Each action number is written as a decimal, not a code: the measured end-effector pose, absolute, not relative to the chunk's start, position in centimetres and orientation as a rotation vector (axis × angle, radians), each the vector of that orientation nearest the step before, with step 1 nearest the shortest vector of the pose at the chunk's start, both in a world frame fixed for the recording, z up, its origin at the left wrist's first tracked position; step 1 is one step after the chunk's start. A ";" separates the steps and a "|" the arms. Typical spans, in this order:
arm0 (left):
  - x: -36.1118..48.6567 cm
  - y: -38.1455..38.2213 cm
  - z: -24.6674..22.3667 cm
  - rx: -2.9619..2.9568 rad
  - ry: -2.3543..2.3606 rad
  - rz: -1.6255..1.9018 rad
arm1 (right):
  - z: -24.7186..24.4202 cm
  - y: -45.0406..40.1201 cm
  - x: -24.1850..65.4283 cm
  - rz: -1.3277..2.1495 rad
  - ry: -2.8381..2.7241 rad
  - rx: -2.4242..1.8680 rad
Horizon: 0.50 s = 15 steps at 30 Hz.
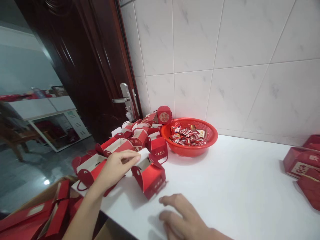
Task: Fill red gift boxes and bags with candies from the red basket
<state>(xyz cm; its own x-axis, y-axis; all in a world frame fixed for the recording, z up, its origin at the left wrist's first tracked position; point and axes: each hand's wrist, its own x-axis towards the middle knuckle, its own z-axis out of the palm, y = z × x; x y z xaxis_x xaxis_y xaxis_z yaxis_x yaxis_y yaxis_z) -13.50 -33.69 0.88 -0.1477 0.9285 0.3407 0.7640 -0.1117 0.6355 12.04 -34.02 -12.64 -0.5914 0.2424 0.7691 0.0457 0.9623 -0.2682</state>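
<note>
A small red box (153, 176) with its top flaps open stands tilted on the white table. My left hand (119, 166) pinches the white inner side of its upper flap between thumb and fingers. Just right of the box, my right hand (183, 216) hovers low over the table, fingers apart and holding nothing. Several more open red boxes (117, 145) are crowded together behind and left of my left hand. A red plastic basket (212, 133) of wrapped sweets (187, 136) sits behind the box, near the tiled wall.
Closed red boxes (301, 163) lie at the table's (237, 186) right edge. A cardboard carton with flat red boxes (27, 216) is at the lower left, below table height. A dark wooden door (100, 60) with a metal handle (127, 100) stands behind the boxes.
</note>
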 end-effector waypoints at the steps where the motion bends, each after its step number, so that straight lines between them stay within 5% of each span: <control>1: -12.6 -33.9 0.9 1.895 1.879 1.120 | -11.2 -33.6 12.6 0.253 -2.128 -0.223; 7: -7.2 -33.2 0.2 2.113 1.555 1.094 | -5.6 -31.7 14.7 0.071 -2.041 -0.377; 15: -3.2 -30.4 -0.5 2.209 1.359 1.051 | -5.5 -28.0 16.3 -0.444 -2.084 -0.685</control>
